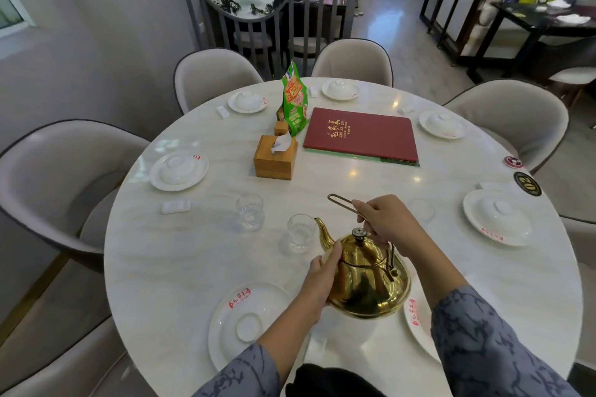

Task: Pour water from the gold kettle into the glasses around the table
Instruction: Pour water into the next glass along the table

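Gold kettle (367, 277) sits low centre of the frame, your right hand (387, 222) closed round its wire handle, your left hand (317, 284) cupping its side. Its spout meets the nearest glass (300, 232); no stream shows. That glass and the left glass (250, 211) seem to hold water; a faint glass (421, 208) to the right looks empty.
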Demonstrator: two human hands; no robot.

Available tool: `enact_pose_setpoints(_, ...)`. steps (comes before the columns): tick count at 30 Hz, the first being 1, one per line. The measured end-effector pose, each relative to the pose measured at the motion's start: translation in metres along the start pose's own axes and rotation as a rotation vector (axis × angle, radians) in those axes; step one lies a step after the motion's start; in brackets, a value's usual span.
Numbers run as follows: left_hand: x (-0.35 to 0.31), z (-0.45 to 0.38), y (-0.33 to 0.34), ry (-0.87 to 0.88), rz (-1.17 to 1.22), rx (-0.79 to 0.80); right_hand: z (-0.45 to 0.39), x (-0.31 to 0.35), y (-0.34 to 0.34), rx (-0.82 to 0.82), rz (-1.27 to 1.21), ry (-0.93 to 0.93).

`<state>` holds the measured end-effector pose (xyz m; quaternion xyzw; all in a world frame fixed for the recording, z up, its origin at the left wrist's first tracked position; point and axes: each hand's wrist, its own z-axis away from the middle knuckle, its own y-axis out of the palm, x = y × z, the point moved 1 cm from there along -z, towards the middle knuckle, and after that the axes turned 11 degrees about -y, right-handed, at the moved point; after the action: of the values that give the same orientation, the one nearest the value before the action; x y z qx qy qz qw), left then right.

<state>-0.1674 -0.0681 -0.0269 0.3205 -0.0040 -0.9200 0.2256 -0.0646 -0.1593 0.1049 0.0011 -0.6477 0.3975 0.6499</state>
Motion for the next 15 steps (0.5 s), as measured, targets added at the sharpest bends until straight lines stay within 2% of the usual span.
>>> enact_pose_setpoints(15,-0.006,0.014,0.082,-0.074,-0.069,0.125,0.033,-0.009,-0.079,-0.108,-0.055,0.041)
